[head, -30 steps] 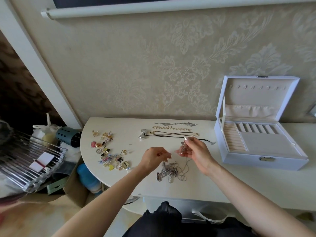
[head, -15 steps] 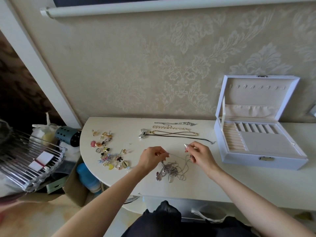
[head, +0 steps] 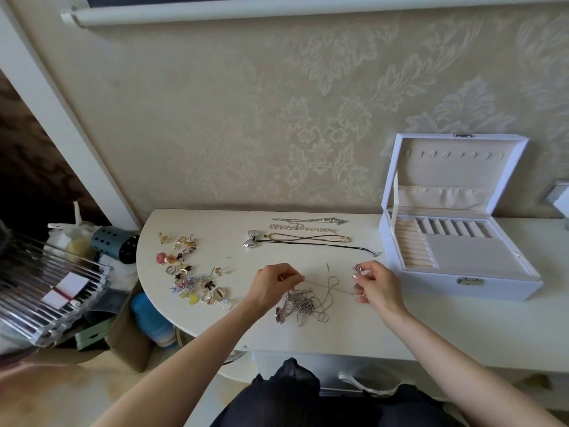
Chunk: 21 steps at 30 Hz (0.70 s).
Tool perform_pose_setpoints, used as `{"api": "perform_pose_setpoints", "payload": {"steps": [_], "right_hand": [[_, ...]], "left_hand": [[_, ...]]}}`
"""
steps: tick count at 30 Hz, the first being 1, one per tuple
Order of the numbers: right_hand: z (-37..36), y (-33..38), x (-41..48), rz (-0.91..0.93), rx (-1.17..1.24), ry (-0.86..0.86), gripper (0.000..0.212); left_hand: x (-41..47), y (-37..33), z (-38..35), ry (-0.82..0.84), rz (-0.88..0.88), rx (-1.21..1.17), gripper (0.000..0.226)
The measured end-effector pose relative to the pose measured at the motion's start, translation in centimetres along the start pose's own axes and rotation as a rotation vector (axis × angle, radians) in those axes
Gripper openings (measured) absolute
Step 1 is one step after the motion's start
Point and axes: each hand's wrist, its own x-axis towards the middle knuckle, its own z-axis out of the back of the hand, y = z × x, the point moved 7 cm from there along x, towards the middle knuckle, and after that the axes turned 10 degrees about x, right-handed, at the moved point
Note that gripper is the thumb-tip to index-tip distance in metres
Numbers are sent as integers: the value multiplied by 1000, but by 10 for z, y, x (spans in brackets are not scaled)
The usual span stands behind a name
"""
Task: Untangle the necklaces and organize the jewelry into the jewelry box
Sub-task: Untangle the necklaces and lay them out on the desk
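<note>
A tangle of silver necklaces (head: 303,305) lies on the white table (head: 354,337) between my hands. My left hand (head: 272,285) pinches one end of a thin chain (head: 326,287) drawn out of the tangle. My right hand (head: 377,283) pinches the chain's other end, with a small pendant at its fingertips. The chain runs taut between both hands just above the pile. The white jewelry box (head: 455,241) stands open at the right, its beige compartments showing nothing inside.
Several straightened necklaces (head: 308,234) and a silver bow pendant (head: 252,240) lie toward the wall. A scatter of rings and earrings (head: 191,269) covers the table's left part. Beyond the left edge stand a wire rack (head: 46,291), a cardboard box and a blue bottle.
My hands have moved apart and lowered toward the table, the right one going right, stretching the thin chain out from the tangle.
</note>
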Motion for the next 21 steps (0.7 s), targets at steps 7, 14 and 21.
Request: {"api": "perform_pose_setpoints", "payload": {"steps": [7, 14, 21], "right_hand": [[9, -1, -1, 50, -404, -21, 7], [-24, 30, -23, 399, -493, 167, 39], [-75, 36, -43, 1, 19, 593, 29]], "left_hand": [[-1, -6, -3, -13, -17, -127, 11], [-1, -20, -10, 80, -59, -263, 5], [0, -27, -11, 86, -78, -244, 5]]}}
